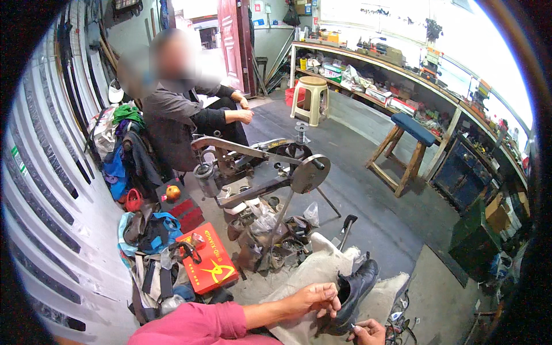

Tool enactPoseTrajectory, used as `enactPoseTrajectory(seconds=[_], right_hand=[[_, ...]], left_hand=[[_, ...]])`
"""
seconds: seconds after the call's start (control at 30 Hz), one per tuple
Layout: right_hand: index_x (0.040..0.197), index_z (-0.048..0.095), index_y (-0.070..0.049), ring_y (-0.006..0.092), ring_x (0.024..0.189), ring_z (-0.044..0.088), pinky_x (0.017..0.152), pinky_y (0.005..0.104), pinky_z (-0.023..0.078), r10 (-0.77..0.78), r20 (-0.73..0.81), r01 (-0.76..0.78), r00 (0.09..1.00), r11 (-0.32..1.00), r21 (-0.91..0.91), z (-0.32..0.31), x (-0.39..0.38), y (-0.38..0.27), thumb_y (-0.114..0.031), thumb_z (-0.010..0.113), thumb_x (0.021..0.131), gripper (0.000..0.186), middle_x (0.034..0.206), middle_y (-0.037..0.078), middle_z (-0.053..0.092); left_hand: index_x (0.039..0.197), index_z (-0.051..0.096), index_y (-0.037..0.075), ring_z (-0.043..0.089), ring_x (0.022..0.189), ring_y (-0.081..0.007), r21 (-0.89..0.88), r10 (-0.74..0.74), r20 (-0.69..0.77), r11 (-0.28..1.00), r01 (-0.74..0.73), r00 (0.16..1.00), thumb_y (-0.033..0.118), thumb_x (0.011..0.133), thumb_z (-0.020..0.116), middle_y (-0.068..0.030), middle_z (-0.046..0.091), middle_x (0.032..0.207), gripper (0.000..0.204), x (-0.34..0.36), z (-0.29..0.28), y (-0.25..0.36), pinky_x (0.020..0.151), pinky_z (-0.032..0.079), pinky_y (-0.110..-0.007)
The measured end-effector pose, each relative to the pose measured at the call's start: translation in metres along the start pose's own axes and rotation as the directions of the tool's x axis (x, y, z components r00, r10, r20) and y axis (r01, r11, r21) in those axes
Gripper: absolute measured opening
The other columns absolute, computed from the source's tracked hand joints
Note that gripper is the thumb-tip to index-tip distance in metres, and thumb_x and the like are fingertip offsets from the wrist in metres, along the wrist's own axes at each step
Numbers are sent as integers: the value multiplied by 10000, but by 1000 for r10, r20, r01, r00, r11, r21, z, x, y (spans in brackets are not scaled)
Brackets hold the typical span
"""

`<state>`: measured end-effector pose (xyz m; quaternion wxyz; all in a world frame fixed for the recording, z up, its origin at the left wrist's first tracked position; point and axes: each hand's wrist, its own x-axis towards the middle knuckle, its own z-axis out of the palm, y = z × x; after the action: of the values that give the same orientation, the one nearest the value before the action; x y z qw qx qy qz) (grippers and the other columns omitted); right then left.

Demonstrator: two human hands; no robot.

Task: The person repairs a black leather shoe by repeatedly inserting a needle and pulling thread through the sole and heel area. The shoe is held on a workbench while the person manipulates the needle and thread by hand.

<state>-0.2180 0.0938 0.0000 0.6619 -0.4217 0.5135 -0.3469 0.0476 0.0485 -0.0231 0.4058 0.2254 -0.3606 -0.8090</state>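
Observation:
A black leather shoe (357, 286) lies across a pale cloth (307, 269) over my lap, toe pointing away. My left hand (319, 299) is beside the shoe's left side, its fingers curled together in a pinch; whatever they hold is too small to make out. At the near end of the shoe, my right hand (369, 332) is closed, with a tiny light-coloured tip showing at its fingers. The lower part of that hand is cut off by the picture's edge.
A hand-cranked shoe-stitching machine (259, 167) stands ahead. Left of my lap are a red box (207, 259) and piled bags. Another person (184, 109) sits beyond, hands together. To the right stand a padded wooden stool (402, 149), a beige stool (311, 98) and a cluttered workbench (379, 57).

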Motion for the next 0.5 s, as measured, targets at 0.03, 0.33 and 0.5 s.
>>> enactPoseTrajectory(seconds=[0.03, 0.33, 0.5], right_hand=[[966, 663, -84, 16, 471, 408, 438, 186, 278, 17, -15, -17, 1000, 1000, 0, 0, 0, -1, -119, 675, 938, 47, 693, 2, 660], [989, 665, -56, 53, 484, 498, 452, 187, 352, 105, 3, -105, 994, 994, -18, -6, -2, -24, -112, 689, 912, 98, 690, 38, 670], [980, 657, -45, 82, 479, 535, 450, 198, 390, 211, 39, -208, 977, 976, -63, -13, 4, -36, -129, 711, 899, 128, 682, 65, 667]], left_hand=[[1070, 564, 79, 640, 855, -131, -38, -29, -27, 999, 28, 999, 390, 1042, 491, -32, 656, 994, 320, 3, -2, -2, 685, 481, -240], [1008, 632, 5, 604, 805, -155, 781, 105, -35, 623, -39, 994, 126, 959, 555, -62, 662, 833, 152, 22, 7, -20, 747, 489, -344], [1077, 662, 25, 607, 779, -131, 489, -313, -28, 824, 286, 949, 146, 981, 519, -25, 688, 866, 210, 36, 16, -10, 726, 504, -323]])
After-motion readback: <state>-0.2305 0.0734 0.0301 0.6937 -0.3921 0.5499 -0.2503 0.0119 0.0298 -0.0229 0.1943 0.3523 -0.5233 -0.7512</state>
